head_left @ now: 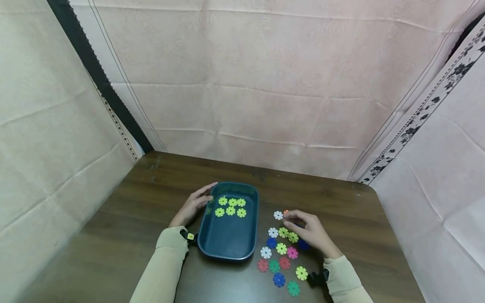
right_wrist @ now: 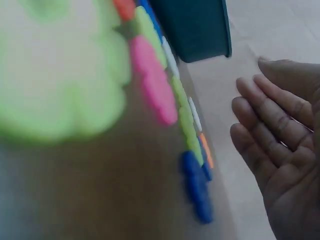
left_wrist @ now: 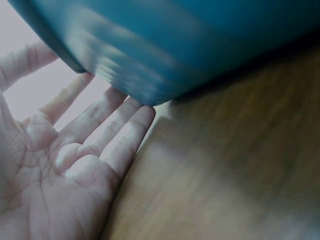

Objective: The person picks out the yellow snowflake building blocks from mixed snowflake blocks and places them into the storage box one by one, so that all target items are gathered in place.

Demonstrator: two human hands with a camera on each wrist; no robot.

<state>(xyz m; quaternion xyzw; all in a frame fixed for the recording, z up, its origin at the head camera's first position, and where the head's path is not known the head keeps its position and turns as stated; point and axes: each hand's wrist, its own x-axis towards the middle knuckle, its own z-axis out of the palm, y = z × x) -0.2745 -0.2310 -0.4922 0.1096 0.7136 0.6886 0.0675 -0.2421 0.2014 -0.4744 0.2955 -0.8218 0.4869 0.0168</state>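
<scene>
A dark teal tray (head_left: 227, 240) stands on the table with several yellow-green notched, flower-shaped discs (head_left: 230, 211) in its far half. At its far left corner, my left hand (head_left: 192, 206) holds the wall, thumb over the rim and fingers (left_wrist: 112, 122) along the outside. To the tray's right, my right hand (head_left: 308, 231) hovers over loose discs, fingers loosely bent, with nothing visible between them in the right wrist view. Nearest its fingertips are a white disc (head_left: 278, 215) and a partly covered orange disc (head_left: 286, 212). Dark blue discs (right_wrist: 196, 187) lie partly under this hand.
More loose discs lie right of the tray: a pink one (head_left: 292, 252), a blue one (head_left: 279, 280), a green one (head_left: 293, 288) and a yellow-green one (head_left: 301, 273), among others. The brown table (head_left: 125, 227) meets pale cloth (head_left: 246, 105) at the back and sides.
</scene>
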